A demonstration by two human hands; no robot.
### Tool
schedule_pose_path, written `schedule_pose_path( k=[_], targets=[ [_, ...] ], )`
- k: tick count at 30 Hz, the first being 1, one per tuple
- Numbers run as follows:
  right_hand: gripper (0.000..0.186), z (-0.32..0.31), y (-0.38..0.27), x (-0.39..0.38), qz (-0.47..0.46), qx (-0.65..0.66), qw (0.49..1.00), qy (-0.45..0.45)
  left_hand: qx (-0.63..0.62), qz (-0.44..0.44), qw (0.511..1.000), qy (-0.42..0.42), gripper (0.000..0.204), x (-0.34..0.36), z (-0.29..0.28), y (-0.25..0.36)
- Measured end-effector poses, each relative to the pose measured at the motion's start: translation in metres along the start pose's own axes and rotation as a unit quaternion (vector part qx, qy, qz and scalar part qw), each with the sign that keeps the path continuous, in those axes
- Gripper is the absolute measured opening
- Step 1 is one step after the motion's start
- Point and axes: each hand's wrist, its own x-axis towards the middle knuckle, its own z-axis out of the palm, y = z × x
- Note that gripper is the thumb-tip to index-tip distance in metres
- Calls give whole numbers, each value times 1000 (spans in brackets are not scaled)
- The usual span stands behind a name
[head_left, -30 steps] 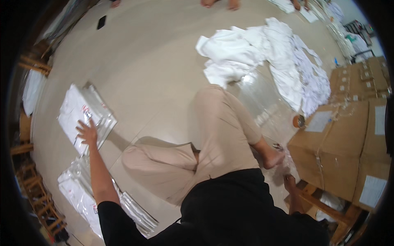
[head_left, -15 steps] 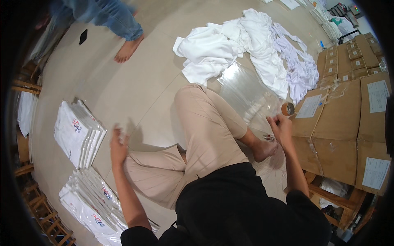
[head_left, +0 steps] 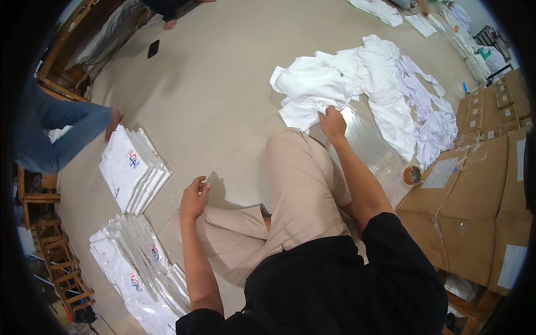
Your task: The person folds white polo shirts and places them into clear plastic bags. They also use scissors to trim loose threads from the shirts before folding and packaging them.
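Note:
On the floor ahead of me lies a heap of loose white shirts (head_left: 314,84), crumpled together. My right hand (head_left: 333,124) has its fingers pinched at the near edge of one shirt, beside clear plastic bags (head_left: 375,139) lying flat. Above my bent knee, my left hand (head_left: 195,199) hovers with loosely bent fingers apart and nothing visible in it. The nearest things to it are a stack of folded, bagged white shirts with printed emblems (head_left: 131,167) and a second such stack (head_left: 137,268) closer to me.
A roll of brown tape (head_left: 412,175) stands against large cardboard boxes (head_left: 469,190) on my right. At left, a person in jeans (head_left: 67,125) stands by the stacked shirts, near wooden racks (head_left: 58,262). A black phone (head_left: 153,49) lies on the floor at the far left.
My right hand has moved forward from beside my foot to the shirt heap and pinched one shirt's edge. The left hand has drawn slightly away from the stacks. The person in jeans has stepped leftward and nearer.

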Motion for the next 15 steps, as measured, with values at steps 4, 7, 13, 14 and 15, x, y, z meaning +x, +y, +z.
schedule_pose_path(
  k=[4,7,13,14,15],
  targets=[
    [28,-9,-3,2,-87,42,994,45,-23,6,1000,5,38,-1,-2,-6],
    [29,-46,-10,22,-44,125,991,6,-44,16,999,9,37,1,-2,-11],
    [36,-133,-42,101,68,525,841,109,-49,43,998,20,33,8,4,1],
    [35,-152,-65,105,40,505,855,110,-50,38,998,28,32,4,1,1],
    [36,-172,-90,108,-8,503,856,115,-50,35,997,36,32,1,-3,2]
  ],
)
